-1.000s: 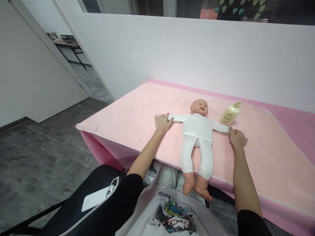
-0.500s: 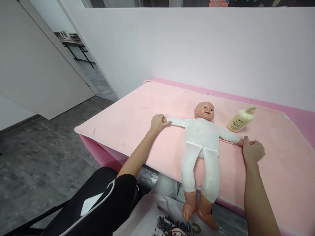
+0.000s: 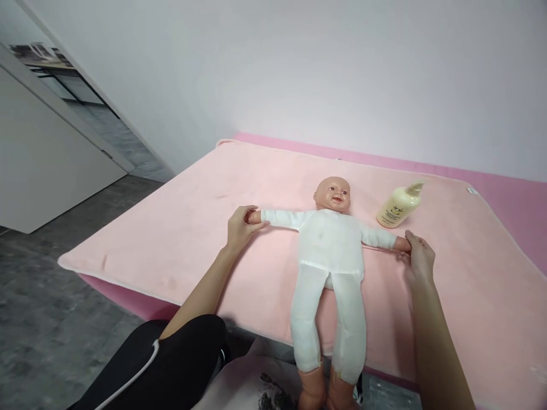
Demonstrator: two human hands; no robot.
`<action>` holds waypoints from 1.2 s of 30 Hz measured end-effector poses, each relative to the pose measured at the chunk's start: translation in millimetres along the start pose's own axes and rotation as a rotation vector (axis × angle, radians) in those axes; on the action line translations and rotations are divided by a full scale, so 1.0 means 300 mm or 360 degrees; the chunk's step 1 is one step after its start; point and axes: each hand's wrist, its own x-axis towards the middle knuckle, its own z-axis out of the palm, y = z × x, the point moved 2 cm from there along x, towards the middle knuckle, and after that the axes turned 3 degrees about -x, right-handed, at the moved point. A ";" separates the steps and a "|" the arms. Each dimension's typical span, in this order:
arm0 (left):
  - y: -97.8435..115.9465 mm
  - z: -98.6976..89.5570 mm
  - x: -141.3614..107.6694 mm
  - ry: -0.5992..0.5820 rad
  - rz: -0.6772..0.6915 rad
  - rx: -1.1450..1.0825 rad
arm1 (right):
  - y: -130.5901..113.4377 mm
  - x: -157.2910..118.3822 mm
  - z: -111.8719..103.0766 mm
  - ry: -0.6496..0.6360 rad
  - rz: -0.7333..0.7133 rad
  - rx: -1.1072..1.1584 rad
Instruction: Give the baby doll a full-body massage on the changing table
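A baby doll (image 3: 331, 242) with a white cloth body lies face up, its arms stretched out sideways and its feet past the table's front edge. My left hand (image 3: 243, 226) is closed on the doll's hand at the left of the view. On the other side, my right hand (image 3: 419, 253) pinches the doll's other hand between thumb and fingers. Just above that arm, a pale yellow pump bottle (image 3: 398, 206) leans to the right beside the doll.
Under the doll a pink mat (image 3: 171, 233) covers the table. A white wall (image 3: 299, 74) rises behind it. At the left are a door (image 3: 51, 154) and, through the opening, another table (image 3: 64, 69).
The view has shifted, so the doll, bottle and mat appear farther left. Both hands remain on the doll's hands; the fingers of my right hand look less tightly curled.
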 end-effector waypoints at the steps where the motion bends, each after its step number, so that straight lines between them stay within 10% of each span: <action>1: 0.001 0.000 0.000 0.0002 0.0035 0.0030 | 0.005 -0.007 0.012 -0.0074 0.0024 0.0133; 13: 0.048 0.030 -0.022 0.0054 0.0047 -0.0023 | 0.057 -0.049 0.068 -0.0574 -0.0186 0.0035; 24: 0.035 0.061 -0.022 -0.0023 -0.0873 -0.1121 | 0.069 -0.052 0.069 -0.0522 -0.0219 -0.0023; 36: 0.056 0.055 -0.018 -0.0169 -0.0942 -0.1450 | 0.060 -0.065 0.066 -0.0514 -0.0225 0.0047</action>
